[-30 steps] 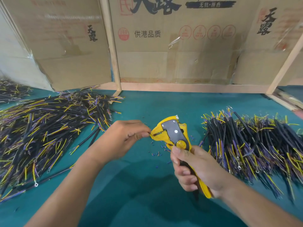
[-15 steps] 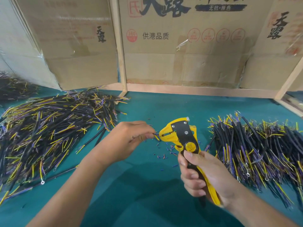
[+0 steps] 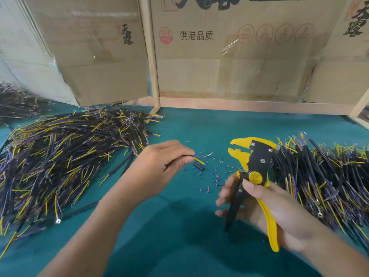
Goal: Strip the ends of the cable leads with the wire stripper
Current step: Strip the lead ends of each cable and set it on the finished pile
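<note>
Here, our left hand [image 3: 159,164] pinched a cable [image 3: 199,156], its leads pointing right at the wire stripper [image 3: 253,166]. Our right hand [image 3: 269,212] held that tool, mouth wide, near.

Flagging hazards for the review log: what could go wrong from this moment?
The left hand pinches the cable close to its short leads, so the fingertips could stray near the wire stripper on the next bite. The insulation scraps littering the mat could build up. The two cable piles look alike, inviting mix-ups.

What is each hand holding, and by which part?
The left hand pinches a cable just behind its lead ends. The right hand grips the wire stripper by its handles.
</note>
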{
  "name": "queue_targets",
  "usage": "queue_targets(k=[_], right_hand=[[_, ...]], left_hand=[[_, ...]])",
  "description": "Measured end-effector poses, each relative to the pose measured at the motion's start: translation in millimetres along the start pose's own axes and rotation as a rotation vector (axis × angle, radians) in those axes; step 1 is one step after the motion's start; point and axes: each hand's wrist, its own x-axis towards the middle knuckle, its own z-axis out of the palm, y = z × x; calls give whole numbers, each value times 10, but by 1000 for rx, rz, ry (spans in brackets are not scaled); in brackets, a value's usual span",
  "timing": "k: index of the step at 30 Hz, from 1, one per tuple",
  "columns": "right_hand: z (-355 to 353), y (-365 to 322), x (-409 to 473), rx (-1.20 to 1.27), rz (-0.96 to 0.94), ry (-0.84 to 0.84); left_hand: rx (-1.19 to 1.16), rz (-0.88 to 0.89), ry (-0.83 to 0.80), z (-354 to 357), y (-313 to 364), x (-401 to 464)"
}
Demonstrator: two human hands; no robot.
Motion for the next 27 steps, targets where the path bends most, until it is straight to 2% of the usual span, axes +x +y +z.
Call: queue_targets(k=[8,14,18,27], right_hand=[[-12,-55,-21,-77,25,26],[47,-47,-12,-133,93,72],[49,-85,-40,-152,196,-26],[25,-97,-86,-190,236,-217]], left_hand=[[-148,-113,46,72,79,-9],[-375,-188,-38,122,139,-41],[-544,-208,-79,128,174,-59],[-589,-175,-118,147,203,-57]])
